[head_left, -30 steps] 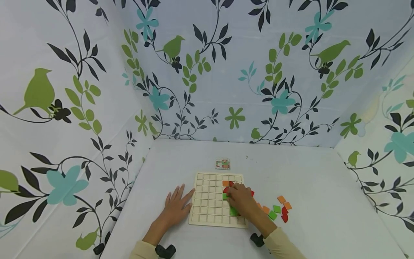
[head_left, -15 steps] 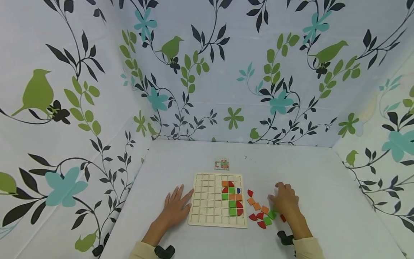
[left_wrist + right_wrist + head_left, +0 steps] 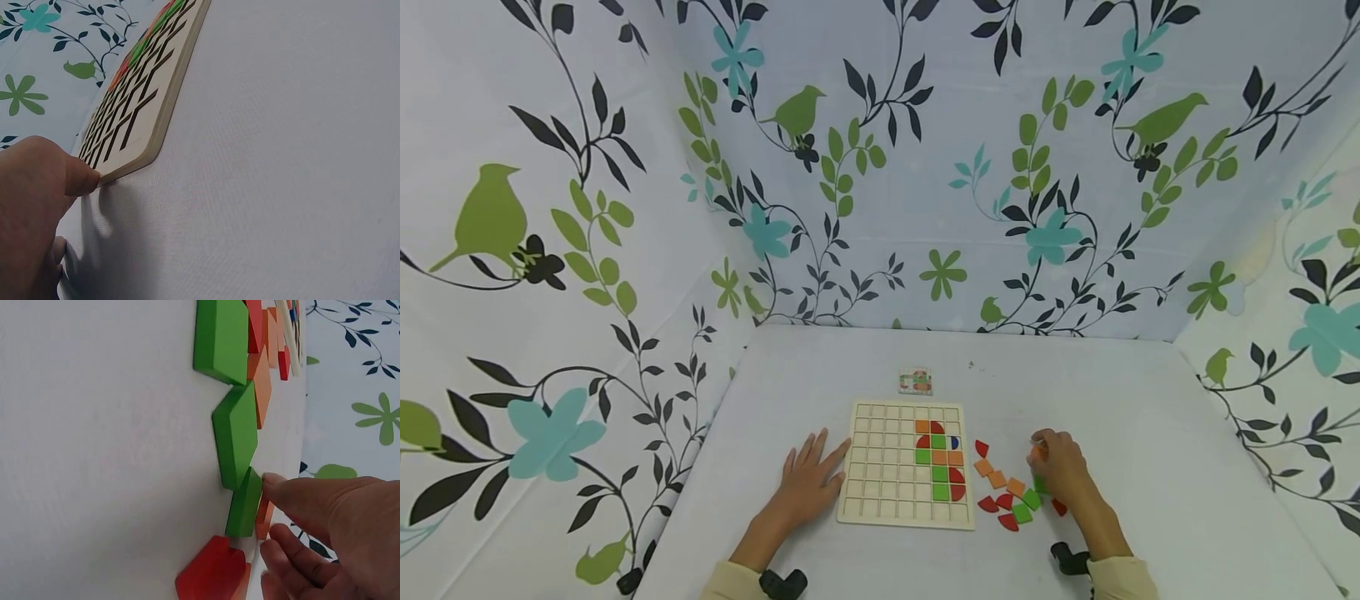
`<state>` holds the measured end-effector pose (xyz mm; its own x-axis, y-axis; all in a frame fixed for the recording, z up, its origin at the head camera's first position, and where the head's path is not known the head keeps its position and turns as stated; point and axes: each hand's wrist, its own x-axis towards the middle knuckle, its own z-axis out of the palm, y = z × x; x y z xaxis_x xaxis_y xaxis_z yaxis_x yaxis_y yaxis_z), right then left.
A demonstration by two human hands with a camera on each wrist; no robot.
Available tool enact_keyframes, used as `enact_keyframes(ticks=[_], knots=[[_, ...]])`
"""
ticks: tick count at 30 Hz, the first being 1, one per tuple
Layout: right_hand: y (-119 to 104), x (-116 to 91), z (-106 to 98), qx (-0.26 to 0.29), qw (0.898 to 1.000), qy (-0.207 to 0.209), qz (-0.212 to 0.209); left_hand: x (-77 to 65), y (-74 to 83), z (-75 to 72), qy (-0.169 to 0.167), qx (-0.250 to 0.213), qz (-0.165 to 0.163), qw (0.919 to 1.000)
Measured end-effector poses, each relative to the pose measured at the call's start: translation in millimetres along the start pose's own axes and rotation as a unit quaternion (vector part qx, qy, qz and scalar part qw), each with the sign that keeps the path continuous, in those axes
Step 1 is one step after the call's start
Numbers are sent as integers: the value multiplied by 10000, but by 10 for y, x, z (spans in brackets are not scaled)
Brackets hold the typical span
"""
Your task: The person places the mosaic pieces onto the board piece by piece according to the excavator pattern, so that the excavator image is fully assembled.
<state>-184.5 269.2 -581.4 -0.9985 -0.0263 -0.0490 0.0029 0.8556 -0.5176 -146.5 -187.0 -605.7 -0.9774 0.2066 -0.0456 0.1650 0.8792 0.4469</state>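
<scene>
My left hand (image 3: 805,479) lies flat with spread fingers, its thumb against the left edge of a wooden grid board (image 3: 880,504). In the left wrist view the thumb (image 3: 81,176) meets the board's corner. Over the loose tiles to the right of the board, my right hand (image 3: 1062,468) pinches an orange square tile (image 3: 1037,452) between thumb and fingers. The right wrist view has this orange tile (image 3: 265,515) behind a green square tile (image 3: 244,506), thumb at its top end. Orange, red, green and blue tiles, such as an orange square (image 3: 922,427), sit in the board's right columns.
Loose tiles lie between board and right hand: orange squares (image 3: 997,479), green squares (image 3: 1022,512) and red quarter-rounds (image 3: 1008,522). A small pattern card (image 3: 916,381) lies behind the board. Patterned cloth (image 3: 880,167) walls the white table (image 3: 1112,375) at back and sides.
My right hand has left the board and moved right to the loose tiles, where its fingers have closed on an orange tile. The left hand stays at the board's edge.
</scene>
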Motion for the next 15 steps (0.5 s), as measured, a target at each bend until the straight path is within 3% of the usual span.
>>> enact_keyframes(ticks=[7,15], knots=[[-39,-35,-3,-12,9997,79,234,-6,-4,17,-8,-43,8,10000],[-40,4,52,189,9997,-10,152,-10,-3,9,20,-59,15,10000]])
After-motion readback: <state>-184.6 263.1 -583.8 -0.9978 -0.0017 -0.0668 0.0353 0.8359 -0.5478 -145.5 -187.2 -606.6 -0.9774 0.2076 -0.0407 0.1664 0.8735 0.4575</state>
